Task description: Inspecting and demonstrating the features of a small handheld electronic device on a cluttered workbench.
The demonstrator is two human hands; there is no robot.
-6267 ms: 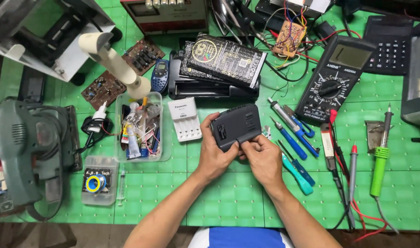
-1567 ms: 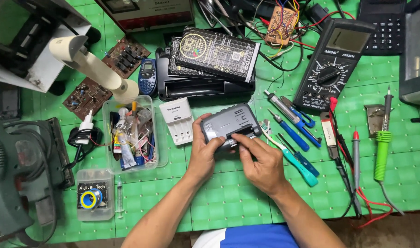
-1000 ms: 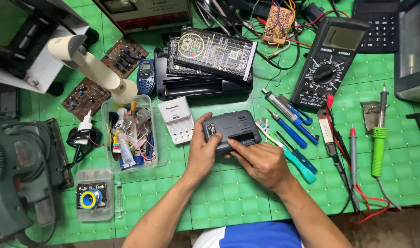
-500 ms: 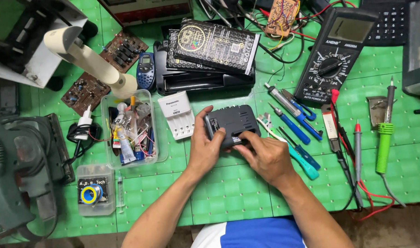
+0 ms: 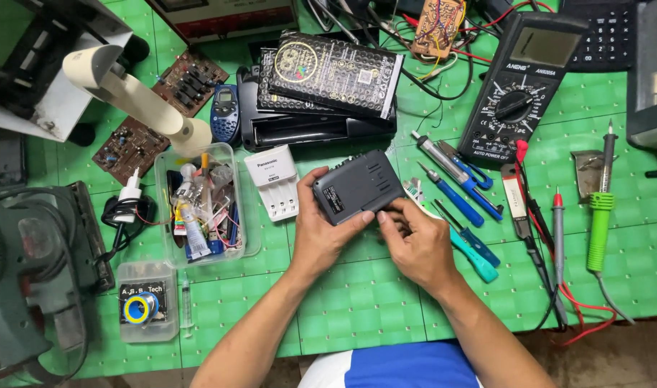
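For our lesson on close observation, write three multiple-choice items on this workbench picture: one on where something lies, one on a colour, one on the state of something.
1. Where does the white battery charger lie?
A. Between the clear plastic tray and the dark grey box
B. On the multimeter
C. Under the calculator

2. What colour is the soldering iron's handle?
A. Red
B. Green
C. Black

3. How is the dark grey box held?
A. Lying untouched on the mat
B. By one hand only
C. By both hands

Answers: 1 A, the charger sits just right of the tray and left of the box. 2 B, the grip is bright green. 3 C, the left hand grips its near edge and the right hand touches its lower right edge.
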